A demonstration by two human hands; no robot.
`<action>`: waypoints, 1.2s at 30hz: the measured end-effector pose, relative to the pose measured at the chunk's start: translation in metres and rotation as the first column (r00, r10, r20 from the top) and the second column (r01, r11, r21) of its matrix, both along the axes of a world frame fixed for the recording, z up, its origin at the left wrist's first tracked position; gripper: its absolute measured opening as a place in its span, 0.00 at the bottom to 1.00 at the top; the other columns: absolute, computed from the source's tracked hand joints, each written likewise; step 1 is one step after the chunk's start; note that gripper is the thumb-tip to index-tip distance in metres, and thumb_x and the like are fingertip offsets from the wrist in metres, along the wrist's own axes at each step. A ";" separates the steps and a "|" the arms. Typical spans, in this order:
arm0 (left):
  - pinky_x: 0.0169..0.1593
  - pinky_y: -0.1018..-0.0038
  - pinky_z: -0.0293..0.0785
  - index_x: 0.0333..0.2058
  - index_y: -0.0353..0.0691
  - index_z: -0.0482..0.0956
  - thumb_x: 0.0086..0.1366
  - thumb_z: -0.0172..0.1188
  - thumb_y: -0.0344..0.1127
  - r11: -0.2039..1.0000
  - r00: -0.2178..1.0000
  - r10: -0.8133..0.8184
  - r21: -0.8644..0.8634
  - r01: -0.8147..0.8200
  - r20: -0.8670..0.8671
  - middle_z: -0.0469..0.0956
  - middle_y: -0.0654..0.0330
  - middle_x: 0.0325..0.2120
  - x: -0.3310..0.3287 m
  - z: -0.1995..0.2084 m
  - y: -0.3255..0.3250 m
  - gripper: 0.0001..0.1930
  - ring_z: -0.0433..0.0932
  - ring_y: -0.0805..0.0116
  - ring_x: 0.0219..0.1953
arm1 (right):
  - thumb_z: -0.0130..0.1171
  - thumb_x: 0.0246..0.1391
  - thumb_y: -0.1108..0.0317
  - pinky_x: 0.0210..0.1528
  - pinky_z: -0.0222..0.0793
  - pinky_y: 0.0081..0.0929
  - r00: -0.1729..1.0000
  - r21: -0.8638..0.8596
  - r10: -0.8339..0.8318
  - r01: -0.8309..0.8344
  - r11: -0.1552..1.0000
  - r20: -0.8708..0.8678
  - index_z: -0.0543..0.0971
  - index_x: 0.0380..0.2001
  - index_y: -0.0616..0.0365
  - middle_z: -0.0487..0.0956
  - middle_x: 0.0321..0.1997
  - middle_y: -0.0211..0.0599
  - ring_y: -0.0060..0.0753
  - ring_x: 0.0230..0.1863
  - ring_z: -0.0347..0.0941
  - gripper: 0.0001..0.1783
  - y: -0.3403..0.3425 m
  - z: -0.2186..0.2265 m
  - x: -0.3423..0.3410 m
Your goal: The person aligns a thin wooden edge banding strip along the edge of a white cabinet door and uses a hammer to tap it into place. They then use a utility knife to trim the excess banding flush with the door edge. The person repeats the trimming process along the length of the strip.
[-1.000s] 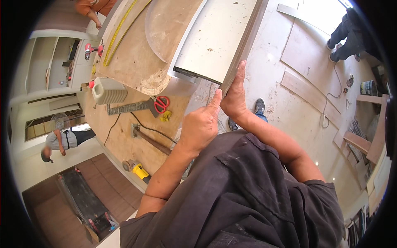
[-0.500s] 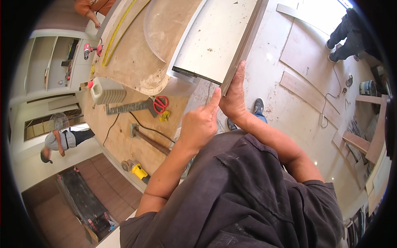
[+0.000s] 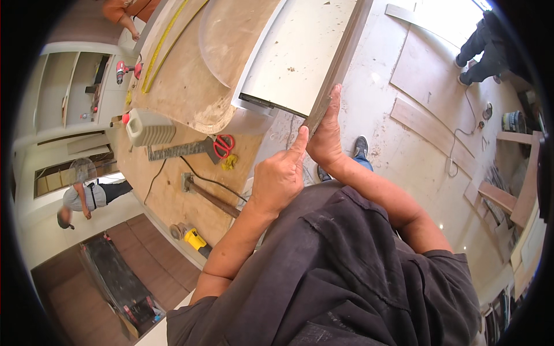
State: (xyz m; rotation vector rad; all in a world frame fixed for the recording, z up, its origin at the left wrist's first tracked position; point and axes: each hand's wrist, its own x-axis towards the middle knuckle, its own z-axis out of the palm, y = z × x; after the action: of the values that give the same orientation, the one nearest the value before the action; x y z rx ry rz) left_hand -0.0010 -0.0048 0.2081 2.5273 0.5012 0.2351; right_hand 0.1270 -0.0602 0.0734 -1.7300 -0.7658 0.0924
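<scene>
Evidently the left hand point(image 3: 278, 180) has its forefinger out, the tip at the near end of a brown strip point(image 3: 340, 63); its other fingers are curled, and whether they hold anything cannot be told. The right hand point(image 3: 326, 135) is stretched out, laid against the strip's outer side. The strip runs along the right edge of a white panel point(image 3: 297, 52) flecked with bits. Left of the panel, a tan board point(image 3: 184, 75) bears a yellow tape point(image 3: 163, 46). Below that, on a bench point(image 3: 167, 199), are a pale jug point(image 3: 149, 128) with a red cap, red-handled scissors point(image 3: 231, 142) just beside a yellow cloth point(image 3: 229, 162), a hammer point(image 3: 213, 199) and a yellow grinder point(image 3: 196, 239). Farther left are a red drill point(image 3: 121, 70) and a person in grey point(image 3: 95, 195); an orange sleeve point(image 3: 117, 10) shows above. At right, flat sheets point(image 3: 427, 60) lie on the floor point(image 3: 398, 167), near a person in dark trousers point(image 3: 482, 52).
</scene>
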 end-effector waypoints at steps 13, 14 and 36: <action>0.32 0.60 0.76 0.68 0.52 0.74 0.69 0.63 0.29 0.995 0.993 0.040 0.081 -0.050 0.113 0.80 0.46 0.27 -0.008 0.003 0.003 0.29 0.80 0.48 0.25 | 0.69 0.54 0.72 0.83 0.33 0.50 0.999 0.031 -0.022 0.021 0.999 0.040 0.29 0.74 0.77 0.37 0.80 0.79 0.78 0.82 0.31 0.65 0.004 -0.003 0.003; 0.32 0.60 0.76 0.68 0.52 0.74 0.69 0.63 0.29 0.996 0.994 0.038 0.075 -0.046 0.101 0.80 0.47 0.26 -0.009 -0.001 0.001 0.29 0.79 0.48 0.24 | 0.68 0.54 0.72 0.83 0.33 0.50 0.999 0.035 -0.014 0.012 0.999 0.043 0.29 0.74 0.77 0.36 0.80 0.79 0.78 0.82 0.31 0.64 0.004 -0.002 0.002; 0.28 0.58 0.73 0.69 0.52 0.73 0.68 0.63 0.29 0.992 0.998 -0.032 0.127 0.024 0.059 0.77 0.48 0.22 0.008 -0.006 0.006 0.31 0.78 0.48 0.22 | 0.72 0.51 0.70 0.83 0.35 0.49 0.997 0.025 0.011 -0.009 1.000 -0.074 0.30 0.74 0.78 0.35 0.80 0.80 0.78 0.82 0.31 0.68 0.000 0.001 0.002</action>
State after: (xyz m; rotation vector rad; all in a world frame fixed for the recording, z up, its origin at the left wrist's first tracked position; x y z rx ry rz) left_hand 0.0073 0.0014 0.2017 2.6395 0.4391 0.3418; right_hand 0.1287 -0.0605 0.0748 -1.6900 -0.7177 0.1525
